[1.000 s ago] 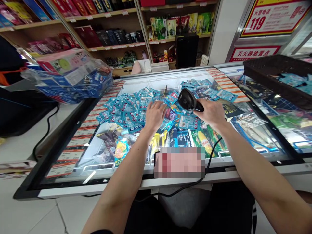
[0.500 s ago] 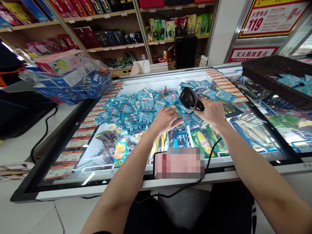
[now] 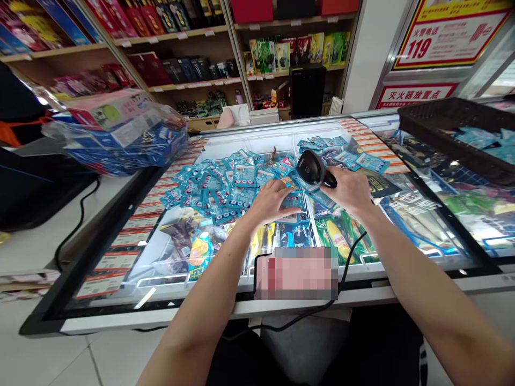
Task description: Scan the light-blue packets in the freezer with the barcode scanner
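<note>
Head view (sole view). Bare forearms reach over a glass-topped freezer (image 3: 148,273). R hand (image 3: 349,187) grasps the handle of a black handheld scanner (image 3: 310,167), fingers wrapped, body tilted toward upper L; its window is not visible, nor can one tell if it touches the items below. L hand (image 3: 269,203), palm down, lies over a blue packet (image 3: 293,202) just L of & nearer the wearer than the scanner; thumb & index stand apart w/ the packet showing betw. them. Whether it is pinched or merely touched: can't tell.

Surroundings: heap of blue packets (image 3: 217,185) to L of L hand; smaller group (image 3: 322,142) beyond the scanner; more in a dark basket (image 3: 438,122), far R. Phone (image 3: 295,276), screen pixelated, at the near edge; scanner cable (image 3: 354,246) passes just beside its R side.

Handling notes (judged): keep the packet flat & fingertips off any printed code; thin film likely slides & creases, so light pressure is best. One packet at a time near the scanner, neighbors apart, to avoid a mixed reading. Steady R wrist; leave cable slack, esp. near the phone.
</note>
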`<state>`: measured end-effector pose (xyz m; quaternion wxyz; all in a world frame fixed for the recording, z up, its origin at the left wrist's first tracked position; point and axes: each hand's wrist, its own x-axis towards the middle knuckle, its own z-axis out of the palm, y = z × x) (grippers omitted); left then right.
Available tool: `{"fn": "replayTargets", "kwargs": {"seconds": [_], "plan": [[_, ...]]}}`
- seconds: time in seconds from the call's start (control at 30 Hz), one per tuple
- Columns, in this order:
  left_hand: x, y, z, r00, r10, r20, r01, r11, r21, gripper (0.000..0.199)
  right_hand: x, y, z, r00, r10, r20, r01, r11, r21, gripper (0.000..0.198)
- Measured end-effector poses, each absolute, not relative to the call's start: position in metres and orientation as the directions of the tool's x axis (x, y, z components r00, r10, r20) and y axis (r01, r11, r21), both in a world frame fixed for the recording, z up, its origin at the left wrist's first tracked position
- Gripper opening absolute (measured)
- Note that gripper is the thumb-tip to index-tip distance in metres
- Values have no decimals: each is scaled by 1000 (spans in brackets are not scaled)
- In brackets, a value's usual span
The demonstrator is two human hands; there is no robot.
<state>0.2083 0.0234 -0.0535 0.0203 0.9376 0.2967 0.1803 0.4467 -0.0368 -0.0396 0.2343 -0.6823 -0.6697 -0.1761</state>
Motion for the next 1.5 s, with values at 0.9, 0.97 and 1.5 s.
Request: {"fn": "replayTargets", "kwargs": {"seconds": [0.9,0.97,1.5], "plan": [[191,40,-52,219,769,600,613,-587,528,27,436,-41,-43,-187,804,565,968,250,-36,37],[191,41,-53,239,752,615,643,-597,480,25,436,-41,-43,-189,803,566,968,249,-30,37],[185,48,-58,135,775,617,683,-524,509,21,435,-42,-45,-228,791,567,959,282,-8,36]]}}
